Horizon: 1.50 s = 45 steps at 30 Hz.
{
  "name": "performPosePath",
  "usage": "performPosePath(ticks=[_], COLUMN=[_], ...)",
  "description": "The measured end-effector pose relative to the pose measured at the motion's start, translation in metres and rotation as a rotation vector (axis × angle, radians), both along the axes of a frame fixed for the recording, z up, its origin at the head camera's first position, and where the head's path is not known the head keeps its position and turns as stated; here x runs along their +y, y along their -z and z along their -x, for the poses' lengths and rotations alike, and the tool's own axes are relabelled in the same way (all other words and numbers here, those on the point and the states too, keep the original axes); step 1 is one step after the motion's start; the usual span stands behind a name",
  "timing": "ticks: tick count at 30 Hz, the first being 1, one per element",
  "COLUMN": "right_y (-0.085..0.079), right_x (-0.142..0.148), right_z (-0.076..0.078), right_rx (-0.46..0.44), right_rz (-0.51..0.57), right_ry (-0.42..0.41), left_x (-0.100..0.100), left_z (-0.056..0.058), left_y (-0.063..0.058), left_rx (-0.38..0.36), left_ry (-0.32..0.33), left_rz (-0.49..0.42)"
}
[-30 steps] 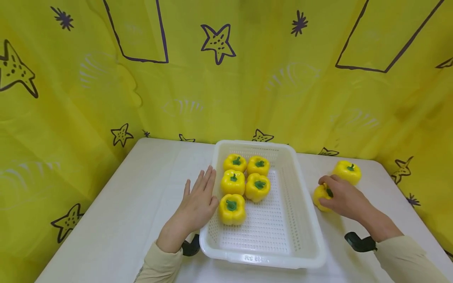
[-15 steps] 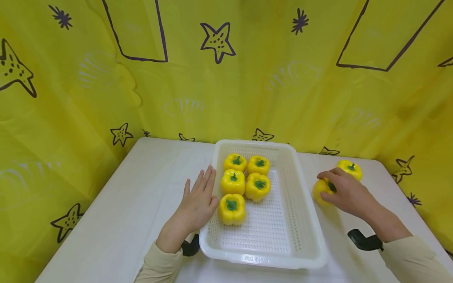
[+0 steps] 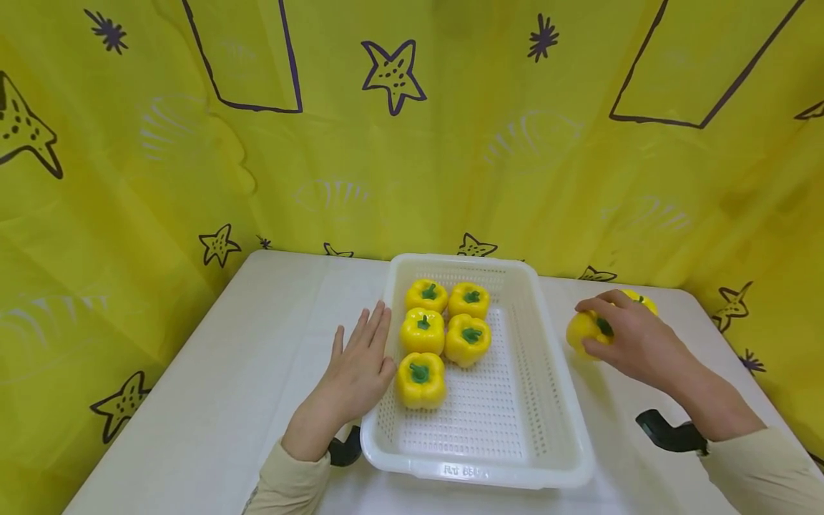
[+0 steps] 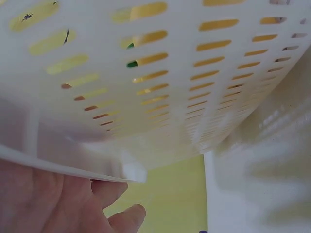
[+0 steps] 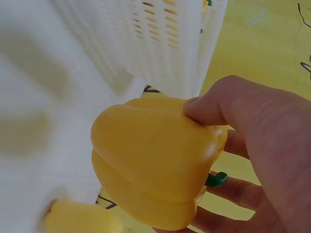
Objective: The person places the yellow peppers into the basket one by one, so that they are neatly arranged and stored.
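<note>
My right hand (image 3: 634, 336) grips a yellow bell pepper (image 3: 582, 332) between thumb and fingers, just right of the basket. In the right wrist view the thumb presses the near side of this pepper (image 5: 150, 160), and its green stem points toward the palm. My left hand (image 3: 357, 368) lies with straight fingers along the left rim of a white perforated basket (image 3: 566, 429). The left wrist view has the fingers (image 4: 73, 204) right at the rim, beside the slotted wall (image 4: 180, 131). Several yellow bell peppers (image 3: 421, 379) sit in the basket's left half, stems up.
Another yellow bell pepper (image 3: 646, 302) stands on the table behind my right hand, partly hidden by it. The white-covered table (image 3: 212, 400) backs onto a yellow curtain (image 3: 386, 164) with starfish drawings. Bare basket floor (image 3: 496, 422) shows at the right and front.
My right hand has tightened around the bell pepper and raised it slightly from its spot. The left hand and the peppers in the basket have stayed put.
</note>
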State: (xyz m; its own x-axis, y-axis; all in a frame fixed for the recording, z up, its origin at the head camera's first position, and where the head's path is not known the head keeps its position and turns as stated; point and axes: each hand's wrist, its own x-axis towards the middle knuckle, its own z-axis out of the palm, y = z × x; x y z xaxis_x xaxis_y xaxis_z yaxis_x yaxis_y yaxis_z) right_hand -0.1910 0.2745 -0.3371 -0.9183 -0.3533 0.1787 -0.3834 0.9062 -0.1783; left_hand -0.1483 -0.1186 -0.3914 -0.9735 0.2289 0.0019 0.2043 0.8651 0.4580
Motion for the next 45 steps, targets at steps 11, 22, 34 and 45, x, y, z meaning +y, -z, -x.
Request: performPosePath(ticks=[11, 22, 34, 45], right_y=[-0.021, -0.038, -0.045, -0.036], right_x=[-0.009, -0.023, -0.047, -0.067], right_z=[-0.003, -0.007, -0.015, -0.021], right_rx=[0.088, 0.094, 0.156, 0.182], right_rz=[-0.009, 0.008, 0.038, 0.039], right_ry=[-0.039, -0.077, -0.178, -0.272], left_x=[-0.001, 0.0, -0.001, -0.001], left_z=[0.0, 0.001, 0.001, 0.002], left_y=[-0.001, -0.001, -0.001, 0.001], left_rx=[-0.01, -0.019, -0.014, -0.015], left_ry=[0.003, 0.007, 0.002, 0.008], left_rz=[-0.01, -0.019, -0.011, -0.009])
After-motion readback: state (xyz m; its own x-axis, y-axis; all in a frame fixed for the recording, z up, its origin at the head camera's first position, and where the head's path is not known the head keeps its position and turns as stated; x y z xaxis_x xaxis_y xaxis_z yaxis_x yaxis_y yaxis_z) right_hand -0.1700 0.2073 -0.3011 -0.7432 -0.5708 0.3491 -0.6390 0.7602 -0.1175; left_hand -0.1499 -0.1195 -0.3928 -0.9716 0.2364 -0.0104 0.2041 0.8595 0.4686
